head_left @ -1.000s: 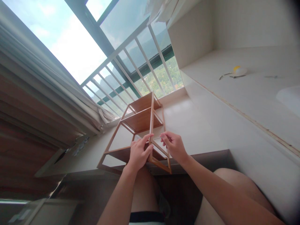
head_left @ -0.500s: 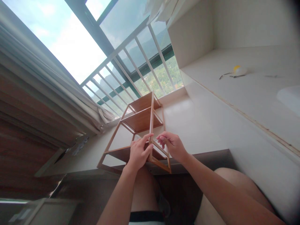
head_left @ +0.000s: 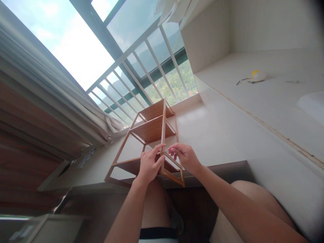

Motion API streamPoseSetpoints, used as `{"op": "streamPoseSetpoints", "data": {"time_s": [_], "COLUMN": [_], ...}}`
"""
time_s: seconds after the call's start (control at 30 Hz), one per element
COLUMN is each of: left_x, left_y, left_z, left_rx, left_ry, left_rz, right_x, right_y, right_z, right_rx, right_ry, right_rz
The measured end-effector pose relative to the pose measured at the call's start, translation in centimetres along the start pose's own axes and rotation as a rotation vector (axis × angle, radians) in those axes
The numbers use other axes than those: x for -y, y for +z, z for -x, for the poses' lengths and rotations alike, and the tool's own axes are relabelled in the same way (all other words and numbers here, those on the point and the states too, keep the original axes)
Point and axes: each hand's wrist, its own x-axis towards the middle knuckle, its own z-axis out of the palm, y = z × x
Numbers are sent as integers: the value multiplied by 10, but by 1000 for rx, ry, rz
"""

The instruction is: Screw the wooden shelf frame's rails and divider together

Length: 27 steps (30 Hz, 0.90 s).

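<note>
Right hand (head_left: 183, 157) nearer the post (head_left: 163, 125), wooden rack (head_left: 152, 130) lengthwise toward the window (head_left: 141, 50).

White ledge (head_left: 210, 131) carries wooden rack (head_left: 152, 130); higher counter (head_left: 265, 98) holds small yellow-white object (head_left: 257, 76).

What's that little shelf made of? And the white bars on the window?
The shelf looks like wood, maybe bamboo: warm brown, with smooth boards and thin square posts. The window bars look like white-painted metal, being thin, straight and even, but I can't be sure.
</note>
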Motion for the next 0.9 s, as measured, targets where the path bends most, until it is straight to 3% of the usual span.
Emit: {"op": "streamPoseSetpoints", "data": {"time_s": [0.17, 0.33, 0.43, 0.53, 0.77, 0.9], "left_x": [0, 2, 3, 4, 3, 3], "left_y": [0, 0, 0, 0, -1, -1], "left_z": [-1, 0, 1, 1, 2, 2], "left_rx": [0, -5, -7, -8, -5, -6], "left_ry": [-5, 3, -1, 2, 9, -1], "left_rz": [-4, -4, -4, 9, 19, 17], "right_x": [-2, -2, 2, 5, 3, 1], "right_y": [-4, -15, -17, -12, 6, 8], "right_z": [-2, -5, -5, -4, -2, -4], "right_rx": [24, 94, 91, 81, 96, 28], "right_ry": [-48, -181, -169, -14, 421, 594], "right_rz": [59, 286, 387, 337, -224, -478]}}
